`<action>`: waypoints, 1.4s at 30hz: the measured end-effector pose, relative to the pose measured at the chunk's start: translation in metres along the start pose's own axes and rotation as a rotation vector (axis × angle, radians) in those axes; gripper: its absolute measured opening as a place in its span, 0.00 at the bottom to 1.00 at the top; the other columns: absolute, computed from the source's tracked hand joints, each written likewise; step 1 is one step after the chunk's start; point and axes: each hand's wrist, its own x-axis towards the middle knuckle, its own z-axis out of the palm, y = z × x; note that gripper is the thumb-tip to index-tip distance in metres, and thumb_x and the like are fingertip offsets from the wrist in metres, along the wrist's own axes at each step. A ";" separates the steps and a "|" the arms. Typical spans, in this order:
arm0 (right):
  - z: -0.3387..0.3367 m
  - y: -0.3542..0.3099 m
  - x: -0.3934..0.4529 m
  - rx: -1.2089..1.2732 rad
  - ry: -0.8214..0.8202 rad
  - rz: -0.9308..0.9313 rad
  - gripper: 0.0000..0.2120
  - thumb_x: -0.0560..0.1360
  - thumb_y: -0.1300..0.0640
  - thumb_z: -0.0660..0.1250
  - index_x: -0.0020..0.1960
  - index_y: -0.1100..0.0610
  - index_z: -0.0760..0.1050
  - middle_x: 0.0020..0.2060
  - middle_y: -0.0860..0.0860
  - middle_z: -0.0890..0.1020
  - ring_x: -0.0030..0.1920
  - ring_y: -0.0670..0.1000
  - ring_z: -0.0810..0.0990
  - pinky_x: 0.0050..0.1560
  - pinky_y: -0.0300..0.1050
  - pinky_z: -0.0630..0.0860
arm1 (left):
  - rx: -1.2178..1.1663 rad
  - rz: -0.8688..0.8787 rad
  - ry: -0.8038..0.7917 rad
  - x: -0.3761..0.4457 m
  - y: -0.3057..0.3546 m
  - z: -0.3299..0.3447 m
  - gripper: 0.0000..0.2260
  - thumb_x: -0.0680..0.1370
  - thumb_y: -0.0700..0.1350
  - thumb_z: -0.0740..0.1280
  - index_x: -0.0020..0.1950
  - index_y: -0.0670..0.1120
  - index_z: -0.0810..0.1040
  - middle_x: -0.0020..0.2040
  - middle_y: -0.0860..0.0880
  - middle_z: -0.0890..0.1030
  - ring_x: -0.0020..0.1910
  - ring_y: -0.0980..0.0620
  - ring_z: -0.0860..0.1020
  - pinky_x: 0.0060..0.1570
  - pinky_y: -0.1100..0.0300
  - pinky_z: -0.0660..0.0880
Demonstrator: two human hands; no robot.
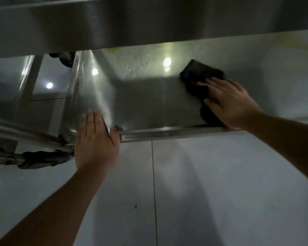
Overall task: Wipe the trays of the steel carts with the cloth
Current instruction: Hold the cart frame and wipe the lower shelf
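Nearest us, at lower centre, our left hand [96,141] rests flat, fingers straight, over the front rim of the lower tray [142,103], thumb hooked on its edge, likely to steady the cart. Right of centre, our right hand [228,102] presses the dark cloth [199,77] onto the tray with fingers spread. Open steel stretches leftward for wiping. The upper tray [114,23] overhangs along the top, limiting headroom.

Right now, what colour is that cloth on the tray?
Black, or very dark; the cloth shows in the head view.
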 end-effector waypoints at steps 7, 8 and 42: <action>-0.006 0.070 -0.035 0.087 0.037 0.532 0.34 0.83 0.36 0.43 0.85 0.49 0.51 0.84 0.48 0.54 0.84 0.51 0.50 0.82 0.58 0.47 | 0.013 -0.014 -0.001 -0.006 0.015 -0.008 0.29 0.87 0.54 0.50 0.84 0.40 0.59 0.85 0.38 0.58 0.84 0.39 0.56 0.82 0.39 0.54; -0.004 0.061 -0.033 0.084 0.029 0.556 0.33 0.83 0.37 0.43 0.85 0.49 0.50 0.85 0.47 0.53 0.84 0.51 0.49 0.82 0.59 0.46 | -0.004 0.015 0.010 -0.010 0.028 -0.010 0.29 0.87 0.55 0.50 0.84 0.40 0.62 0.84 0.38 0.60 0.84 0.39 0.57 0.82 0.39 0.56; -0.001 0.172 -0.110 0.055 0.161 0.985 0.40 0.80 0.34 0.48 0.83 0.60 0.56 0.81 0.61 0.62 0.82 0.59 0.57 0.81 0.60 0.51 | -0.011 0.423 0.027 -0.047 0.242 0.031 0.28 0.86 0.52 0.54 0.83 0.39 0.64 0.84 0.39 0.62 0.83 0.38 0.60 0.81 0.42 0.57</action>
